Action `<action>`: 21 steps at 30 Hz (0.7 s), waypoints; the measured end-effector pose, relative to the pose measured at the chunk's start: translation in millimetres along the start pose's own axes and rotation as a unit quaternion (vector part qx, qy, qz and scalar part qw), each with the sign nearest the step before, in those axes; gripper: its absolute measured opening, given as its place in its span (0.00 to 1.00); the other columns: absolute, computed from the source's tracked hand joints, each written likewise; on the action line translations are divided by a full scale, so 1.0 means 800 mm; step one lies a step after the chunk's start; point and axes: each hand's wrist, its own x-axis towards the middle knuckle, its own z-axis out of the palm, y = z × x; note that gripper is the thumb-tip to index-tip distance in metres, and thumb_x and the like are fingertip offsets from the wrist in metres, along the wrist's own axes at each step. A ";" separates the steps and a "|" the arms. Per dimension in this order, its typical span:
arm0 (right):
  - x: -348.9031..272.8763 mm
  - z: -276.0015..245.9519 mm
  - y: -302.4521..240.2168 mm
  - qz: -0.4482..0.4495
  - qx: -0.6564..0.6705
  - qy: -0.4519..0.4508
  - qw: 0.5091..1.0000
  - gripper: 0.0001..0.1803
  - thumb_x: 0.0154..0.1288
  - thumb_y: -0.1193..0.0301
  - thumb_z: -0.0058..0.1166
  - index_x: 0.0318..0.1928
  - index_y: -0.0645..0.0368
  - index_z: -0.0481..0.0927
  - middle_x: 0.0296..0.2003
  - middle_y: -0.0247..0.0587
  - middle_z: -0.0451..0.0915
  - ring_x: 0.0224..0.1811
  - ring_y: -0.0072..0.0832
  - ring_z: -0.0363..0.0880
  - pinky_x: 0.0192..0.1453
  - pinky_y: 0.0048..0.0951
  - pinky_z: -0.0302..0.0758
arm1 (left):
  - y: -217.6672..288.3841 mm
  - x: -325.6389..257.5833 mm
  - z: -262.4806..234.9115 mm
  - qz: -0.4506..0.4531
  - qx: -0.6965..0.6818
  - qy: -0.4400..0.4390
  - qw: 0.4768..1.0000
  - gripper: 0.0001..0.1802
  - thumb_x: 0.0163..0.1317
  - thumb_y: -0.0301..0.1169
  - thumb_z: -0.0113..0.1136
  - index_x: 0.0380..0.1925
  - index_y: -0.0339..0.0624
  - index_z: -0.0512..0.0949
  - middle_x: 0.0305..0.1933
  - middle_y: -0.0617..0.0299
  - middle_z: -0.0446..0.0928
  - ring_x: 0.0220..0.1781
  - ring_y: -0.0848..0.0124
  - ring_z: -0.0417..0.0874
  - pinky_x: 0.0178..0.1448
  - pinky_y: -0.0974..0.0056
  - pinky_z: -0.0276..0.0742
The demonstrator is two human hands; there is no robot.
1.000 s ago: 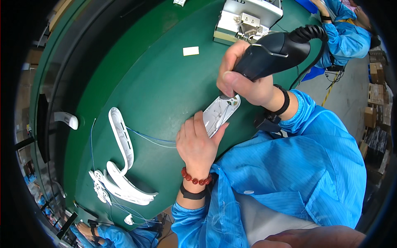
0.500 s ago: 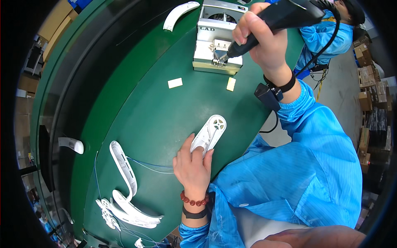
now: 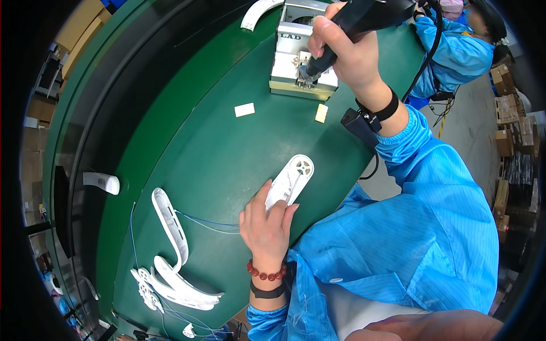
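A black electric screwdriver (image 3: 371, 20) is gripped in my right hand (image 3: 357, 61). Its tip points down into the pickup spot at the front of a silver box-shaped screw feeder (image 3: 282, 69); whether a screw sits on the tip is too small to tell. Closer to me, my left hand (image 3: 265, 228) holds a long white plastic housing (image 3: 280, 184) on the green table. Thumb and fingers lie along its near end and hide that part. At its far, rounded end sits a spoked wheel (image 3: 301, 165), with a thin rod or cable running from it toward my fingers.
White curved shells (image 3: 170, 227) and a cluster of white parts with thin cables (image 3: 148, 290) lie at left on the green table (image 3: 216, 153). Two small pale labels (image 3: 244, 109) lie before the feeder. Another person in blue (image 3: 455, 57) sits at far right.
My right hand and the screwdriver have shifted slightly left and tilted, the tip staying at the feeder's front. My left hand keeps its hold on the white housing. The view has shifted slightly.
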 end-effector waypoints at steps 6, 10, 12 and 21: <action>0.001 -0.002 0.004 0.011 0.001 -0.006 1.000 0.10 0.76 0.73 0.57 0.34 0.60 0.75 0.22 0.35 0.79 0.24 0.23 0.79 0.31 0.25 0.75 | -0.001 0.002 0.001 0.000 -0.005 0.001 1.000 0.13 0.56 0.42 0.76 0.34 0.48 0.85 0.63 0.57 0.82 0.49 0.59 0.83 0.46 0.56 0.75; 0.001 -0.003 0.007 0.014 -0.010 -0.001 1.000 0.10 0.76 0.73 0.57 0.34 0.60 0.76 0.22 0.35 0.79 0.24 0.22 0.79 0.31 0.25 0.75 | -0.003 0.001 0.003 -0.007 -0.006 -0.005 1.000 0.14 0.56 0.42 0.76 0.35 0.48 0.85 0.63 0.57 0.81 0.48 0.59 0.83 0.46 0.56 0.75; 0.002 -0.003 0.007 0.014 -0.006 -0.004 1.000 0.10 0.76 0.73 0.57 0.34 0.60 0.76 0.22 0.35 0.79 0.24 0.22 0.79 0.31 0.25 0.75 | -0.003 0.002 0.002 -0.002 -0.005 -0.003 1.000 0.14 0.56 0.42 0.76 0.36 0.48 0.85 0.63 0.57 0.81 0.48 0.59 0.83 0.46 0.56 0.75; 0.001 0.007 -0.001 0.046 0.013 -0.009 0.999 0.11 0.76 0.71 0.59 0.33 0.60 0.76 0.22 0.36 0.80 0.22 0.23 0.79 0.29 0.25 0.75 | -0.001 0.004 0.001 0.000 -0.009 -0.007 1.000 0.15 0.55 0.42 0.77 0.37 0.48 0.85 0.63 0.58 0.81 0.50 0.59 0.83 0.46 0.57 0.75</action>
